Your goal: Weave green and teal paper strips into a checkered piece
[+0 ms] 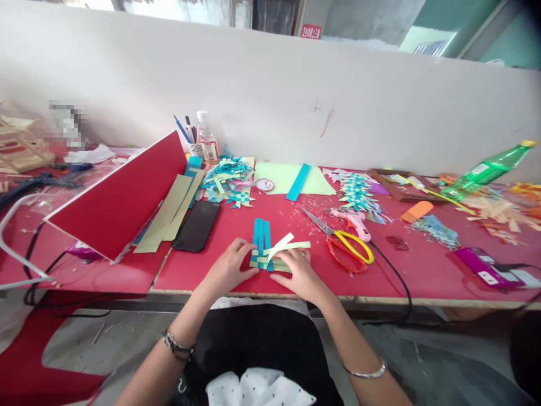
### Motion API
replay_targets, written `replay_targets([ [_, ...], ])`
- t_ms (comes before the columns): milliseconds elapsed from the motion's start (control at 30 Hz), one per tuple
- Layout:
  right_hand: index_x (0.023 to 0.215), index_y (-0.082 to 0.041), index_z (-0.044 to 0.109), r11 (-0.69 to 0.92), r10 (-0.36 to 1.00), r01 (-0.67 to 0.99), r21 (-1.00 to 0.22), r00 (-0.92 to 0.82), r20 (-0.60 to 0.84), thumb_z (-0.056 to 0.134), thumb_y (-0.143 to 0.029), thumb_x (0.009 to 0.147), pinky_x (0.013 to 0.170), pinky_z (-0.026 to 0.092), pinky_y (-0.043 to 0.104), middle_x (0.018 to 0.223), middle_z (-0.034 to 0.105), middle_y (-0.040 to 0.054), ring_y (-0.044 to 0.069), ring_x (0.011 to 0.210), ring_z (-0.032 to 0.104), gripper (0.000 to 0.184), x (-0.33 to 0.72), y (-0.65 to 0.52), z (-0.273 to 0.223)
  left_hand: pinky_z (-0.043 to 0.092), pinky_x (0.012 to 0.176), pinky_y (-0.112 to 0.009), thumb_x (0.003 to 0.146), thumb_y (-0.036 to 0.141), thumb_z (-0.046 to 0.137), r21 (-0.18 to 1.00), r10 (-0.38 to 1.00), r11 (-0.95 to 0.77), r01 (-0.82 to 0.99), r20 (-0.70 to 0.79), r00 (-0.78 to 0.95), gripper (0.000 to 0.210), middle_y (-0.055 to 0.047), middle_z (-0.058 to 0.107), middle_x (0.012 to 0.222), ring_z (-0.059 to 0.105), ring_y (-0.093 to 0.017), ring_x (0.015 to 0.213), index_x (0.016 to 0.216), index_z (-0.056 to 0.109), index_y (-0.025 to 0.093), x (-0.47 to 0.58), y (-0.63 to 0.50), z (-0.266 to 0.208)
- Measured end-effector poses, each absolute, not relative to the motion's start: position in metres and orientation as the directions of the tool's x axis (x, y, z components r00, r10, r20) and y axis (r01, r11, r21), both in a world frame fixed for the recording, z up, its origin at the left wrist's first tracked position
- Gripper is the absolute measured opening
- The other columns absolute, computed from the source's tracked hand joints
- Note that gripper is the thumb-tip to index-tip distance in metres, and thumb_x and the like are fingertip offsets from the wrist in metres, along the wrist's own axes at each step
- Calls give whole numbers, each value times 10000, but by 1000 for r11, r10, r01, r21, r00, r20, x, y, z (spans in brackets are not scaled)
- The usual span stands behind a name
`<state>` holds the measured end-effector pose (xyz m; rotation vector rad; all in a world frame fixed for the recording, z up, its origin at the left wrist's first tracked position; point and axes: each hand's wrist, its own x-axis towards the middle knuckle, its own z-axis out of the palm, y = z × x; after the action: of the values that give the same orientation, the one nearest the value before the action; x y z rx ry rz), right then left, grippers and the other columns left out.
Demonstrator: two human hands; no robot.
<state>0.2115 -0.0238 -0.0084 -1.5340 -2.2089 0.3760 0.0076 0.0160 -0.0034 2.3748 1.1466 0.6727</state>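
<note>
Teal and pale green paper strips [261, 232] lie interlaced in a small weave on the red table in front of me. My left hand [231, 265] holds the weave's left edge, thumb low and fingers higher up. At the right side, my right hand [301, 275] grips the pale green strips with bent fingers, partly covering them. One pale strip [281, 244] sticks up at a slant above the weave. Right of the hands lie scissors [349, 248] with red and yellow handles, blades open, beside a pink glue gun [353, 221].
A black phone [196, 226], paper strips [164, 214] and a tilted red board [122, 194] are on the left. Behind are a pile of woven pieces [226, 179], a plastic bottle [207, 138] and pale green paper [274, 176]. A cord [393, 270] runs over the table's front edge.
</note>
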Motion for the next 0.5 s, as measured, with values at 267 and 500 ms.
replay_targets([
  [267,909,-255,545,367,928,787,-496,-347,135,595,-302,736,845,348,379,993,537,20,206,968,476,186,212,-12,2,436,799,-311,768,281,552,542,767,-610,578,219,604,287,-74,503,979,516,-195,907,1035,547,177,12,20,-11],
  [500,899,-243,557,391,918,753,-529,-361,164,606,-320,726,832,358,356,974,551,22,201,971,470,195,212,-10,0,423,841,-326,776,302,548,570,744,-630,528,247,621,305,-70,516,1025,505,-198,956,1066,534,210,11,21,-12],
])
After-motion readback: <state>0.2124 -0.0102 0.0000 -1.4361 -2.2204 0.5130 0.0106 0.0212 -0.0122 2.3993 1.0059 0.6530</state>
